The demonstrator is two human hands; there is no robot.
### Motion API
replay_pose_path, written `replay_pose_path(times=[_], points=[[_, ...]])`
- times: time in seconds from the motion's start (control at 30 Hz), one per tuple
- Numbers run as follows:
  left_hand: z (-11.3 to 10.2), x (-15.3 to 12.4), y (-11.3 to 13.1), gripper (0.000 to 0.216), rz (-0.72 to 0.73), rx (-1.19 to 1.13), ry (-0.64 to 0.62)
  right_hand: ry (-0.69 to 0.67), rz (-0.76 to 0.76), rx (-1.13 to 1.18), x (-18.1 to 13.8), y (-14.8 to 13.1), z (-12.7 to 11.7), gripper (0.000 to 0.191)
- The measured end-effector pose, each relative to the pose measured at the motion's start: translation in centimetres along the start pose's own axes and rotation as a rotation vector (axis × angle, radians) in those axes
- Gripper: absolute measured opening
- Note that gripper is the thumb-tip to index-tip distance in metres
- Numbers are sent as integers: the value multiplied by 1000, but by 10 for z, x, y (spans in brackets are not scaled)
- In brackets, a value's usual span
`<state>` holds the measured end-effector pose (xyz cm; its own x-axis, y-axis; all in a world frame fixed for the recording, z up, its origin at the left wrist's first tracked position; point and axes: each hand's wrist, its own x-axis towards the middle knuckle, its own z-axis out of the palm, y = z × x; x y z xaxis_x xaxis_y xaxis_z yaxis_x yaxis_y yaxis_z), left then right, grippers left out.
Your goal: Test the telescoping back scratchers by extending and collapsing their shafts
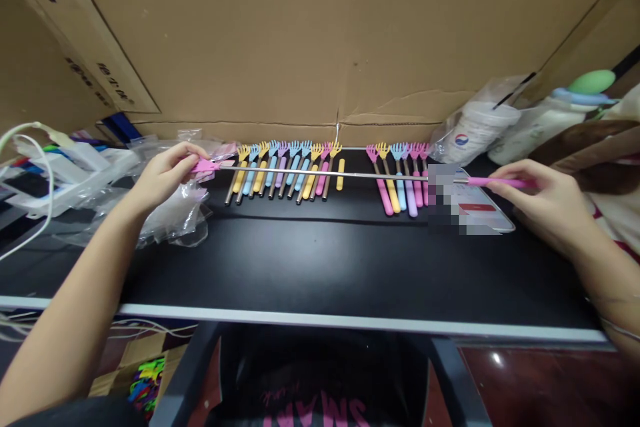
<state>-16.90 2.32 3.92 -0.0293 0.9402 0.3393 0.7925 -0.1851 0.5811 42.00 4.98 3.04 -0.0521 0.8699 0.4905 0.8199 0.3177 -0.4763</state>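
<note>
A pink telescopic back scratcher (pixel 325 174) is stretched out to full length above the black table (pixel 310 260). My left hand (pixel 167 173) pinches its pink claw head at the left. My right hand (pixel 543 203) grips its pink handle at the right. Under the thin metal rod lie two rows of collapsed scratchers in yellow, blue, pink and purple: a larger group (pixel 285 170) left of centre and a smaller group (pixel 400 177) to the right.
Clear plastic bags (pixel 170 213) lie by my left hand. A phone (pixel 475 207) rests on the table under my right hand. A paper cup in a bag (pixel 473 133) stands at the back right. Cardboard (pixel 300 33) walls the rear. White cables and clutter sit at far left.
</note>
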Motion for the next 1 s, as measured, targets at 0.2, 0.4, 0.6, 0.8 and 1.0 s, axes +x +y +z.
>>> replay_pose_path(times=[0.2, 0.4, 0.6, 0.8, 1.0], points=[[3, -1, 0, 24, -10, 44, 5, 1, 13, 85, 1, 5, 2, 41], [10, 0, -4, 26, 39, 134, 48, -32, -42, 28, 3, 16, 8, 41], [17, -1, -2, 26, 102, 96, 49, -44, -13, 41, 3, 16, 13, 41], [36, -9, 30, 32, 146, 33, -129, -125, -10, 91, 0, -7, 16, 47], [46, -15, 44, 34, 256, 37, -224, -185, 75, 159, -3, -24, 15, 56]])
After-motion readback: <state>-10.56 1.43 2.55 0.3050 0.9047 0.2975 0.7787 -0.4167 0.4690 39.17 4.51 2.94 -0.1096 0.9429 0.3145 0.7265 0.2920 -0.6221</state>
